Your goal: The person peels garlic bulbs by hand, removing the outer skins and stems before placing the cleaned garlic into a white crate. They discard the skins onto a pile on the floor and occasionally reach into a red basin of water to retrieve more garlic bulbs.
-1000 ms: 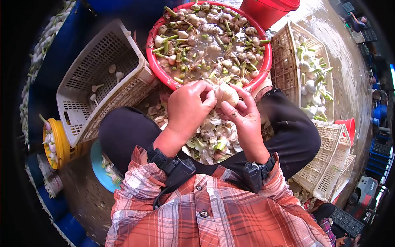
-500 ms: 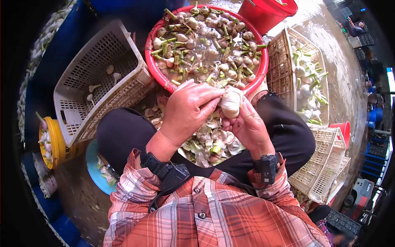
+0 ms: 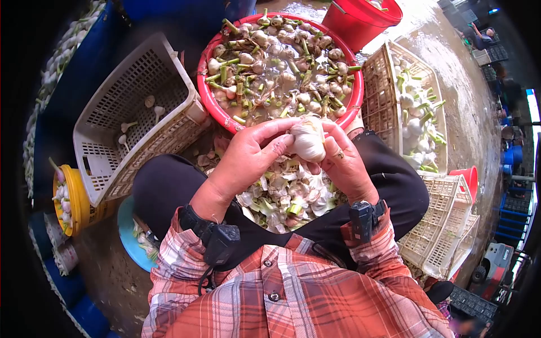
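Between my two hands is a white garlic bulb (image 3: 309, 142), held over my lap. My left hand (image 3: 248, 160) grips it from the left with thumb and fingers. From the right, my right hand (image 3: 346, 169) pinches the same bulb; part of the bulb's far side is hidden by fingers. Below the hands lies a heap of peeled garlic skins (image 3: 290, 197) between my legs. Just beyond them stands a red basin (image 3: 201, 84) of murky water, full of unpeeled garlic bulbs with cut green stems.
A grey crate (image 3: 84, 141) with a few bulbs tilts at the left, near a yellow bucket (image 3: 84, 194) and a blue basin (image 3: 127, 231). On the right are a crate of white garlic (image 3: 375, 90), stacked crates (image 3: 431, 225) and a red bucket (image 3: 360, 25).
The garlic bulb has turned and shifted slightly left in my hands. My left fingers have moved down round its side, and my right fingers have changed their hold.
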### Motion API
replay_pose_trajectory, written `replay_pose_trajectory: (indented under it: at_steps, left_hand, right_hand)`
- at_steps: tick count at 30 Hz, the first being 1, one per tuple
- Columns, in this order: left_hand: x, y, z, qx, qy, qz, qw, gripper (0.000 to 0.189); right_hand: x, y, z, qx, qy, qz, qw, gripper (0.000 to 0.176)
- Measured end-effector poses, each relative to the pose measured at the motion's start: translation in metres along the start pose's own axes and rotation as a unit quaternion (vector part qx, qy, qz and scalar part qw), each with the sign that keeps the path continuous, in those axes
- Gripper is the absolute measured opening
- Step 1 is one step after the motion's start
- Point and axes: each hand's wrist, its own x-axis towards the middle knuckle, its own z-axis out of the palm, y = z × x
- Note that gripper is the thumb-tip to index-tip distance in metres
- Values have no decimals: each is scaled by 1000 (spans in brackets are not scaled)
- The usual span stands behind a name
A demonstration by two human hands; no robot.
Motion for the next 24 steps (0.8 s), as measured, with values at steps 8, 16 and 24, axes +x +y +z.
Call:
replay_pose_trajectory:
  at_steps: [8, 16, 24]
  left_hand:
    - [5, -1, 9, 305, 95, 185, 929, 25]
    - [2, -1, 12, 310, 153, 162, 924, 17]
    - [7, -25, 7, 3, 117, -9, 993, 23]
  right_hand:
    - [-5, -10, 23, -156, 95, -10, 983, 46]
    - [8, -15, 21, -391, 56, -76, 915, 54]
    - [11, -33, 23, -525, -54, -207, 824, 73]
